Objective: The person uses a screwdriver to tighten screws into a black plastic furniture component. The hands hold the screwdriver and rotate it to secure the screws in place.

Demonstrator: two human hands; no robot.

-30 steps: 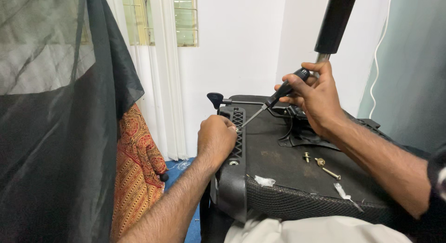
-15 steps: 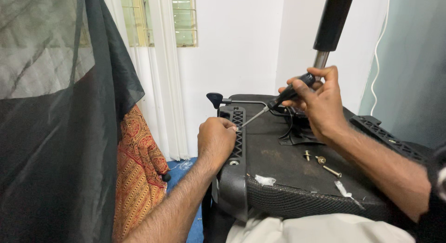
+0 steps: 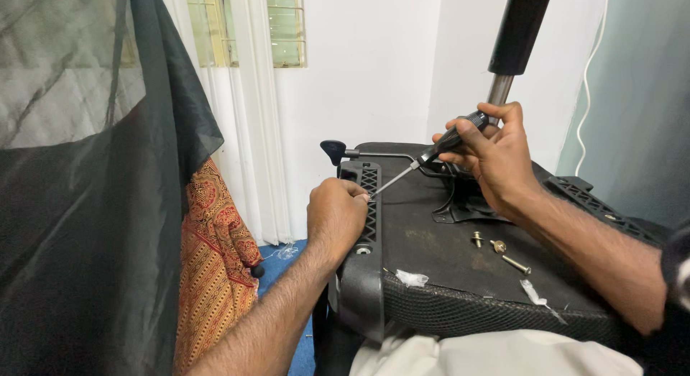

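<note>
An upturned black office chair seat (image 3: pixel 438 246) lies in front of me, its gas cylinder (image 3: pixel 514 42) rising at the top right. My right hand (image 3: pixel 492 157) grips a black-handled screwdriver (image 3: pixel 431 154), its metal tip slanting down-left to the slotted plastic armrest bracket (image 3: pixel 368 200). My left hand (image 3: pixel 336 216) curls over that bracket at the seat's left edge, fingers right by the tip. Loose bolts (image 3: pixel 499 250) lie on the seat underside near my right forearm.
A black lever knob (image 3: pixel 333 150) sticks out at the seat's back left. Dark netting (image 3: pixel 86 203) and a patterned orange cloth (image 3: pixel 215 254) hang at the left. White curtains (image 3: pixel 244 95) and wall stand behind. White paper scraps (image 3: pixel 412 277) lie on the seat.
My right hand has lifted slightly and swung right, tilting the screwdriver shaft. The left hand stays on the bracket.
</note>
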